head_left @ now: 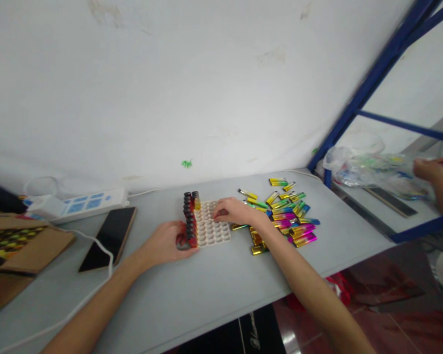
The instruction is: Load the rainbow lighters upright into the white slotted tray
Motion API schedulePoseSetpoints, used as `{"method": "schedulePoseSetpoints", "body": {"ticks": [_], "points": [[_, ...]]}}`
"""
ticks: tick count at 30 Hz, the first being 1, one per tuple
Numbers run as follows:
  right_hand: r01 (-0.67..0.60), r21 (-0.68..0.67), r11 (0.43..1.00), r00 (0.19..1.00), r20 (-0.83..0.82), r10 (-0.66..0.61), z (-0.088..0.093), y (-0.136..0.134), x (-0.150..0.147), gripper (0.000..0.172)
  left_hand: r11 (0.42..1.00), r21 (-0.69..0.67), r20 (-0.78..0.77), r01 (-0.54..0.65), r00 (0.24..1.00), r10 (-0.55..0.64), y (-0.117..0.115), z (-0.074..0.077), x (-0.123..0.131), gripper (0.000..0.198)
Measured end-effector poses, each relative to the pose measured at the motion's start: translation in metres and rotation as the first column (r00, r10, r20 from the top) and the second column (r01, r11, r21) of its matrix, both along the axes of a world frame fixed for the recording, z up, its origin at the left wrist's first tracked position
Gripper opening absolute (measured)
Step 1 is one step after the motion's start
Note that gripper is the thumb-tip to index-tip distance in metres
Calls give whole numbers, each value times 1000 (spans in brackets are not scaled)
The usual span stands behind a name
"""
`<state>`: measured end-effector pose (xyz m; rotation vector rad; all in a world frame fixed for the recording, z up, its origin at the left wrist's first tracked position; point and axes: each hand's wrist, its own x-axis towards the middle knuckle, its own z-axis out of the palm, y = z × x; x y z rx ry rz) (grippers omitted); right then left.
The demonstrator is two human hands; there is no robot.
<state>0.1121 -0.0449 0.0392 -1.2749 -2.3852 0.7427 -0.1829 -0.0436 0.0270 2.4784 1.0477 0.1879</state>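
Note:
A white tray of rounded holes (216, 235) lies on the grey table. Upright along its left side stands a row of red pieces with black tops (190, 223), which look like lighters. Near the back, a yellow one (197, 201) sits beside that row. My left hand (169, 242) is curled round the tray's left edge, its thumb along the front corner and its fingers against the row. Over the tray's right part, my right hand (233, 211) has its fingers bent together; whatever they hold is hidden. To its right lies a loose pile of shiny multicoloured lighters (284, 216).
At left are a phone (112, 236), a white power strip (94, 201), a trailing white cable (96, 241) and an open cardboard box (25, 258). Blue frame bars (358, 98) rise at right. Beyond them, another person's hand (433, 172) is near plastic bags (380, 169).

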Motion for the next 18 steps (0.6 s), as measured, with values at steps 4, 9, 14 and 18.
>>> {"method": "schedulePoseSetpoints", "body": {"ticks": [4,9,14,18], "points": [[21,-11,1000,1000,22,-20,3,0,-2,13,1000,7,-5,7,1000,-7,-1,0,0,36],[45,5,999,996,81,-45,7,-1,-6,7,1000,2,-6,0,1000,0,-1,-1,-1,36],[69,35,997,990,118,-73,5,-1,-6,4,1000,-8,2,5,1000,-5,-1,-1,0,35],[50,46,998,993,103,-54,2,0,-4,4,1000,-11,3,1,1000,-1,-2,1,1,33]]}}
